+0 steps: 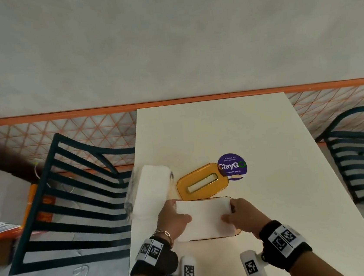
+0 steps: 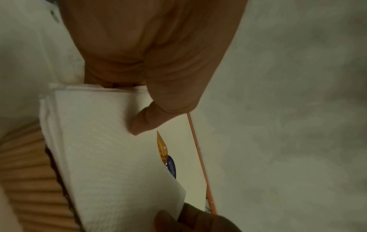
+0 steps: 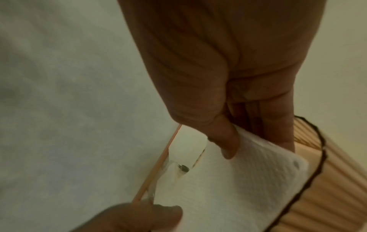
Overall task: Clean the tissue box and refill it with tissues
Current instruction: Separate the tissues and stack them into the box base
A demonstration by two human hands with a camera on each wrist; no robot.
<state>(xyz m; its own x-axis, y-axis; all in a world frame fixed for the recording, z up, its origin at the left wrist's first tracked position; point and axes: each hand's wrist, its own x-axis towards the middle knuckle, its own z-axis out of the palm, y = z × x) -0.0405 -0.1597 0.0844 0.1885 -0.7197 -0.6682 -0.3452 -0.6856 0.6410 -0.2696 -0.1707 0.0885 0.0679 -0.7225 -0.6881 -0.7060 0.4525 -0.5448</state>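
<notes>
Tissue stack sits over the ribbed amber box; left hand and right hand each pinch one end, thumbs on top, fingers curled beneath; lid lies beyond.

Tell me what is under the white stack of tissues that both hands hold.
Under the white stack of folded tissues sits the ribbed amber tissue box; only its rim and side show. The stack covers the inside, so its contents cannot be seen.
</notes>
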